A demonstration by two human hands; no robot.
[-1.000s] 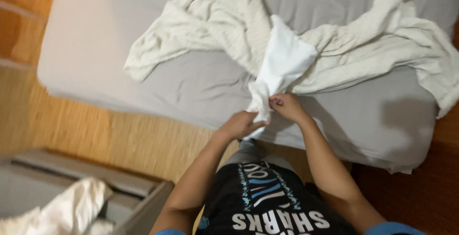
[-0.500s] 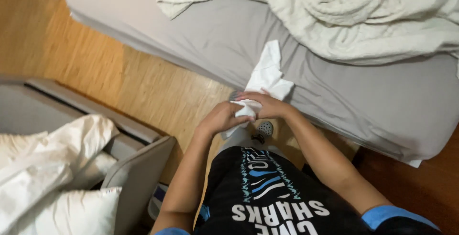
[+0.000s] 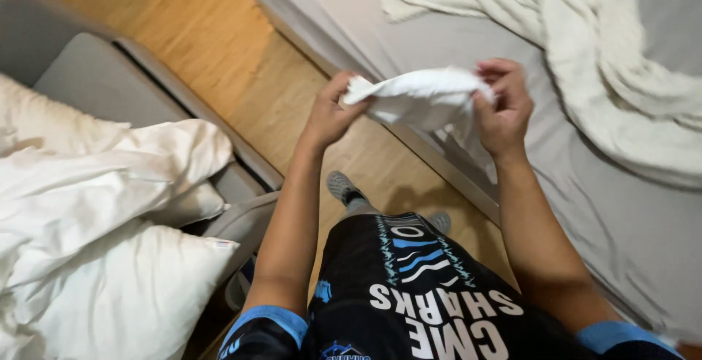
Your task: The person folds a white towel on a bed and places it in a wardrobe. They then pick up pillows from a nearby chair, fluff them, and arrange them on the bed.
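Observation:
A small white cloth is stretched between both my hands at chest height, above the bed's near edge. My left hand pinches its left end. My right hand grips its right end, and part of the cloth hangs down below that hand. A crumpled cream blanket lies on the grey bed sheet just beyond my right hand.
A grey sofa or chair stands at the left with white pillows and bedding piled on it. A strip of wooden floor runs between it and the bed. My feet stand on that floor.
I lifted the white cloth off the bed and pulled it out wide between both hands. The view has swung left, so the sofa and pillows fill more of it.

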